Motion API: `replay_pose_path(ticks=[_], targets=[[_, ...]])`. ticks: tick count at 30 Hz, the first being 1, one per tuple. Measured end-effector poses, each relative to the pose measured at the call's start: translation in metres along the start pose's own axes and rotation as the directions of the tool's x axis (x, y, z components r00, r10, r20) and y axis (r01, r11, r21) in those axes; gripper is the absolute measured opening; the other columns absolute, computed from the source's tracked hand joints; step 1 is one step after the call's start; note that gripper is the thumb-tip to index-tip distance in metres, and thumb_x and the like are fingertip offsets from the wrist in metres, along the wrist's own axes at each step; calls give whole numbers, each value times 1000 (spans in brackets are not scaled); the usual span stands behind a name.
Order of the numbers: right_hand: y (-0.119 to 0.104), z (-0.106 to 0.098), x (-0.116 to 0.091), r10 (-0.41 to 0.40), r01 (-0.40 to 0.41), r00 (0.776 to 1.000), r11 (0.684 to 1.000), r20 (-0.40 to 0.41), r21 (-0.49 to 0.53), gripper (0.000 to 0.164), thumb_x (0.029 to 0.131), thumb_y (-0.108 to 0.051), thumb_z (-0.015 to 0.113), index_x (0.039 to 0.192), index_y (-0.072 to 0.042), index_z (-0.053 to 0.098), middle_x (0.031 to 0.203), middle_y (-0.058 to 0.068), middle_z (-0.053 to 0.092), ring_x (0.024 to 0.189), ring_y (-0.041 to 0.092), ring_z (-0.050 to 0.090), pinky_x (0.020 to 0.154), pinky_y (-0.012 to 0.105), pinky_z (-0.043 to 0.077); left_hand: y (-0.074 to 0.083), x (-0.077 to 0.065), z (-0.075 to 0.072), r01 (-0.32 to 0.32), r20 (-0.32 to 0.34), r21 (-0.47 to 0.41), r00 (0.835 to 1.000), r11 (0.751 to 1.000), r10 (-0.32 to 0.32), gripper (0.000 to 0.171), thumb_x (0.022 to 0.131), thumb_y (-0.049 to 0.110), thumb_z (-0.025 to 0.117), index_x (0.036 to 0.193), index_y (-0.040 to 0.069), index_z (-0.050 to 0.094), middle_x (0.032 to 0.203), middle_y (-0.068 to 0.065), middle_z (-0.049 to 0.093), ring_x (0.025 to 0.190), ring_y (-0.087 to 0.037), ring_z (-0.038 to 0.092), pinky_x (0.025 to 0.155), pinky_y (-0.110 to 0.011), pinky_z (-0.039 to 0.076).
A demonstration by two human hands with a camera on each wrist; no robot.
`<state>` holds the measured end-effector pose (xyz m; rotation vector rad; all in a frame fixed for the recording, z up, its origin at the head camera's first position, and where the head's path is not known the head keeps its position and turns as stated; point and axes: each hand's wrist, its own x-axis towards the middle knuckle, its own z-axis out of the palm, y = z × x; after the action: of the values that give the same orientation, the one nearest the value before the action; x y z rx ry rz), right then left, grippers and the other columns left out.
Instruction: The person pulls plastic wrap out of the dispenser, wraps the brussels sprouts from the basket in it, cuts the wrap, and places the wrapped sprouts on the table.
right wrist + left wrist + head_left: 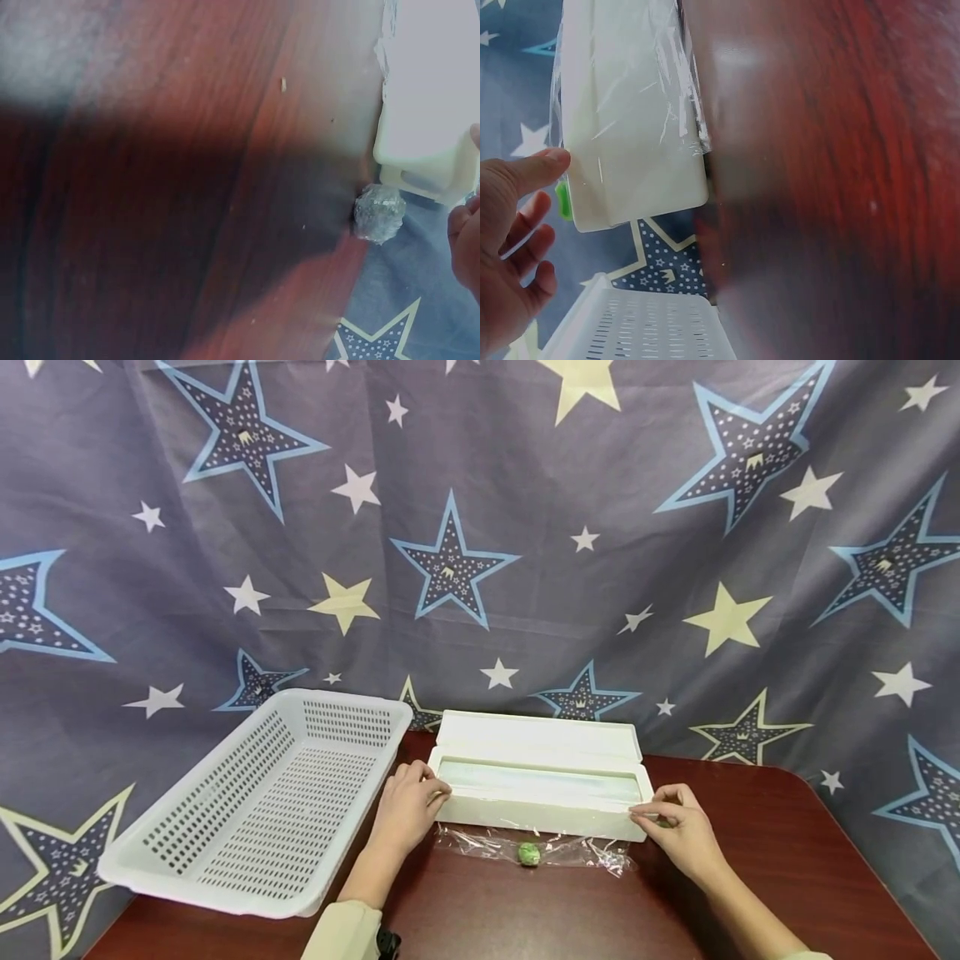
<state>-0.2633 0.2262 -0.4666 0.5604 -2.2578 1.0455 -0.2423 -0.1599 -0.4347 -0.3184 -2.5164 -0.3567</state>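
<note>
A white plastic-wrap dispenser point(536, 811) lies on the table with its lid point(538, 737) raised at the back. Clear plastic wrap point(480, 842) comes over its front wall and hangs down crinkled. In front sits a small round green vegetable, like a Brussels sprout point(528, 854). My left hand point(406, 802) pinches the wrap at the dispenser's left front corner; in the left wrist view its thumb lies at the edge, above a bright green piece point(563, 200). My right hand point(678, 827) pinches the wrap at the right front corner. A film-wrapped ball point(379, 214) lies beside the dispenser's right end.
A large white perforated basket point(255, 810) stands left of the dispenser, close to my left forearm. The dark red wooden table point(787, 835) reaches back to a star-patterned cloth point(525, 568) hanging behind it. A small pale crumb point(283, 85) lies on the tabletop.
</note>
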Motion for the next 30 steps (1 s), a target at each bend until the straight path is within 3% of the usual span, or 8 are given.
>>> replay_pose_path(ticks=[10,15,20,25,30], targets=[[-7,-10,-6,-6,6,998,1000,63,10,22,64,4,79,78,-12,76,74,1,51,55,-2,34,47,15,30,6,-10,-5,-41,32,42,999,998,39,5,79,20,73,80,18,70,86,1,56,82,-18,51,67,-32,38],[-9,-16,-10,-10,4,993,999,118,52,20,66,3,79,78,-13,74,73,1,52,55,-1,34,47,15,31,5,-17,-9,-60,52,68,997,996,57,6,79,20,72,79,17,67,84,2,56,81,-18,52,67,-31,39],[-10,-18,-17,-37,14,983,992,182,123,19,66,2,79,77,-12,74,71,1,51,56,8,39,49,17,33,4,-23,-15,-94,97,96,992,991,85,7,77,18,73,77,18,66,83,3,55,80,-18,51,67,-31,38],[-11,-21,-23,-44,14,971,992,234,129,20,66,0,80,76,-16,74,72,-5,50,59,10,43,51,16,34,5,-31,-18,-157,143,138,980,978,137,10,75,20,75,75,20,64,80,6,59,76,-15,50,66,-29,37],[-10,-25,-31,-35,6,958,994,285,105,19,66,-2,79,75,-17,73,73,-8,50,64,5,46,54,16,36,5,-39,-18,-267,182,157,954,951,238,9,74,19,73,74,22,65,75,9,60,73,-13,49,65,-27,34]])
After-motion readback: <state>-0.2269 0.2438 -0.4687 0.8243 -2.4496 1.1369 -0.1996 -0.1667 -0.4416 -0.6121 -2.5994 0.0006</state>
